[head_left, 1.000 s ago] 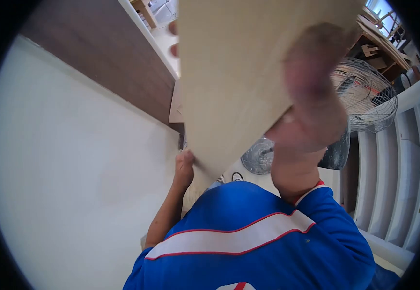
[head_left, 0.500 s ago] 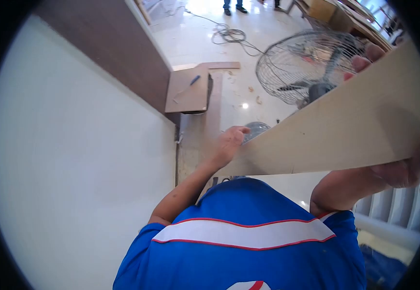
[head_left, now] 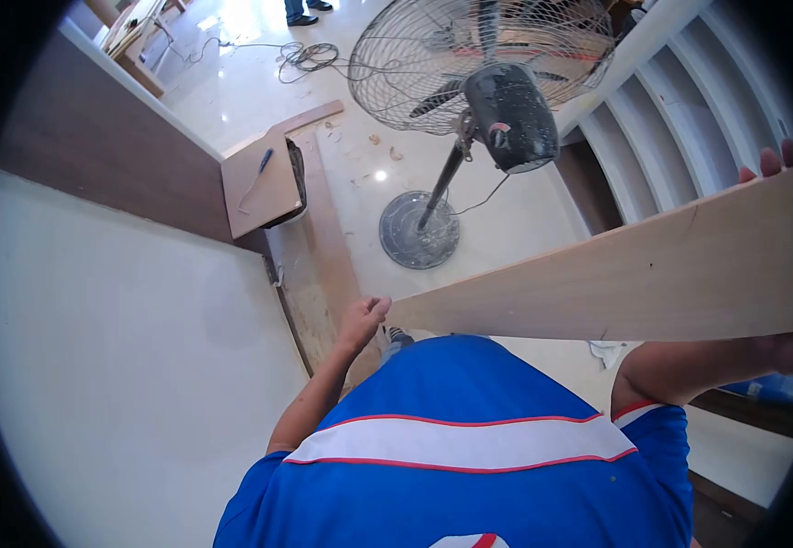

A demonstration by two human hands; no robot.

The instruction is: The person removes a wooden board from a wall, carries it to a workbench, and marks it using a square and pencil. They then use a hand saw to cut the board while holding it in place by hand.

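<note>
I hold a long pale wooden board (head_left: 634, 279) across my front, sloping up to the right. My left hand (head_left: 362, 321) grips its lower left end beside my blue shirt. My right hand (head_left: 780, 347) clasps the right end at the frame's edge, with the thumb side under the board and fingertips showing over its top edge. Much of that hand is cut off by the picture's border.
A standing fan (head_left: 483, 87) with a round base is on the tiled floor ahead. A white panel (head_left: 122, 365) lies on my left, a brown board (head_left: 259, 183) with a pen beyond it. White slatted railing (head_left: 679, 110) rises at right. Cables and another person's feet (head_left: 300, 9) are far off.
The board has swung down from upright in front of my view to lying across my body. My view has turned, so the fan now stands ahead.
</note>
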